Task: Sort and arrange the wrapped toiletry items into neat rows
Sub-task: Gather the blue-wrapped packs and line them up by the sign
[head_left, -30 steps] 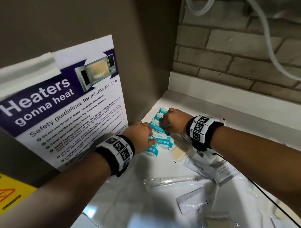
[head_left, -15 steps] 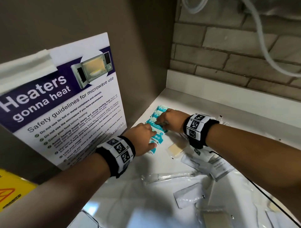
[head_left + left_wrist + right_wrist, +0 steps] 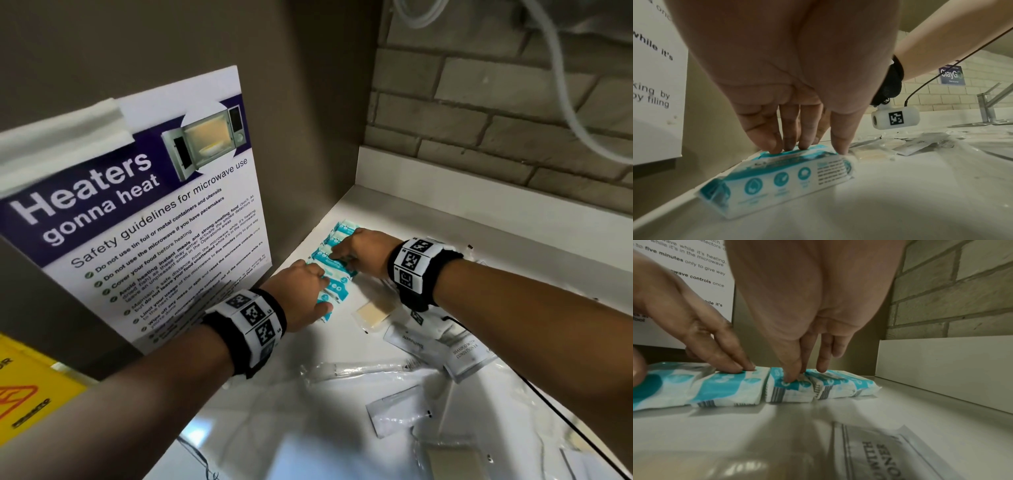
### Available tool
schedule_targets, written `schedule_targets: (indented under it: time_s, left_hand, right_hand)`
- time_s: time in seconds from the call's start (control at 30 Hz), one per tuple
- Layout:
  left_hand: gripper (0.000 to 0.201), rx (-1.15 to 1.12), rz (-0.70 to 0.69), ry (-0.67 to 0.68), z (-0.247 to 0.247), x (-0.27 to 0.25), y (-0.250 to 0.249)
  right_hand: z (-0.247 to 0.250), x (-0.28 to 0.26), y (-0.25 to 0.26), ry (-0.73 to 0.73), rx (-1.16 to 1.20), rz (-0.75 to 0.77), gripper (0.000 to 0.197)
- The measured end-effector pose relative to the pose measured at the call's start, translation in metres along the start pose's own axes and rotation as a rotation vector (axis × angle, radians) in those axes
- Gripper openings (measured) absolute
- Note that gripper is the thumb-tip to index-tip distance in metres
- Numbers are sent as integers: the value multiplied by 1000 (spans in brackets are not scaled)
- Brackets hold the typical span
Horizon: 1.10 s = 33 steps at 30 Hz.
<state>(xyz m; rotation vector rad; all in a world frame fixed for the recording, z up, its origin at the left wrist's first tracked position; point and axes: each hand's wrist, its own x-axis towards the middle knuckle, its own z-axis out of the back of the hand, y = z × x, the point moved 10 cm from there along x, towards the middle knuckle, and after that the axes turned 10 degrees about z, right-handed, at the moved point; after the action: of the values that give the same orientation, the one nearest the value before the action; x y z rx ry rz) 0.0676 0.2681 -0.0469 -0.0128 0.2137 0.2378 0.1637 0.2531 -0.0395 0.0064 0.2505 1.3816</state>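
Note:
Several teal-and-white wrapped packets (image 3: 337, 287) lie side by side in a row along the left wall of the white counter (image 3: 445, 240). My left hand (image 3: 318, 291) presses its straight fingertips (image 3: 774, 146) on the near packets (image 3: 777, 180), with its thumb at one packet's end. My right hand (image 3: 337, 255) presses its fingertips (image 3: 789, 378) on packets (image 3: 838, 382) further back in the row. In the right wrist view the left hand's fingers (image 3: 740, 367) rest on the neighbouring packet (image 3: 729, 386). Neither hand lifts anything.
Loose items lie to the right and nearer me: a wrapped beige soap (image 3: 371, 313), white sachets (image 3: 469, 356), a clear-wrapped toothbrush (image 3: 363, 370), another sachet (image 3: 397, 411). A microwave poster (image 3: 154, 222) stands on the left. A brick wall (image 3: 479, 120) is behind. A tap (image 3: 986, 105) stands far right.
Both hands stay on the teal packets and shift only slightly. The packets lie in a straighter, tighter row than a second ago.

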Motion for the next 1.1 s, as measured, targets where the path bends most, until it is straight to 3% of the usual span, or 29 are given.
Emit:
schedule_targets:
  time_s: [0.37, 0.5, 0.6, 0.73, 1.1]
  left_hand:
    - [62, -84, 17, -17, 3, 1, 7]
    - [54, -227, 115, -134, 17, -9, 29]
    - [49, -282, 160, -117, 13, -15, 39]
    - [51, -263, 122, -56, 6, -17, 32]
    - [42, -265, 64, -64, 4, -11, 24]
  right_hand:
    - [-2, 0, 3, -44, 5, 1, 41]
    - [4, -2, 13, -115, 96, 37, 39]
    - [-2, 0, 24, -54, 130, 52, 36]
    - [-12, -1, 28, 12, 76, 40, 35]
    - [-14, -2, 29, -14, 89, 38, 36]
